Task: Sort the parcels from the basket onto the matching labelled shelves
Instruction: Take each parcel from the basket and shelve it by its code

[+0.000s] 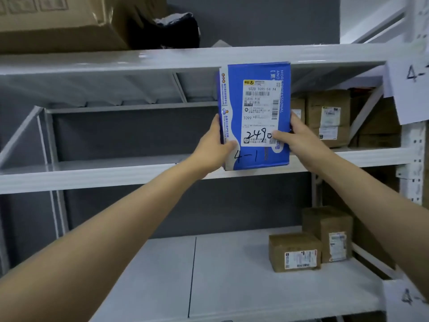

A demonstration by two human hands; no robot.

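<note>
A blue and white parcel (pixel 254 94) stands upright at the front edge of the middle shelf (pixel 104 175). It carries a white shipping label with "2490" handwritten on it, and "4-1" is written below. My left hand (pixel 213 147) grips its lower left side. My right hand (pixel 299 135) grips its lower right side, thumb across the label. A paper tag (pixel 408 89) on the right upright reads "4-" with the rest cut off. The basket is out of view.
Brown cardboard boxes (pixel 329 117) sit at the right of the middle shelf. Two more brown boxes (pixel 294 252) stand on the lower shelf (pixel 232 287) at right. A large carton (pixel 60 22) and a black bag (pixel 178 31) rest on the top shelf. Another "4-" tag (pixel 411 298) hangs low right.
</note>
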